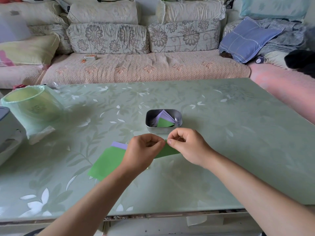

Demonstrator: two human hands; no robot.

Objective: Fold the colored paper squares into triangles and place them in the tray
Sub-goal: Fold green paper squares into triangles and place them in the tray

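A pale green counter [213, 116] with a leaf pattern stands before a floral sofa [144, 65]; above it the left hand [143, 150] and right hand [185, 147] pinch a green paper [167, 150] between curled fingers; just beyond, a metal tray [148, 120] holds folded triangles [164, 122]; loose green and purple squares [107, 160] lie left; a lined bin [32, 108] stands far left.

Left hand [143, 152], right hand [185, 147] — pinching green paper [169, 151].

Home living room. Well beyond the fingers [171, 142] stands a pink quilted sofa [144, 67] with floral grey-and-cream back cushions [109, 38], and a blue checked pillow [245, 40] lies far to their right. Under the fingers is a pale green floral-patterned coffee table [221, 133].
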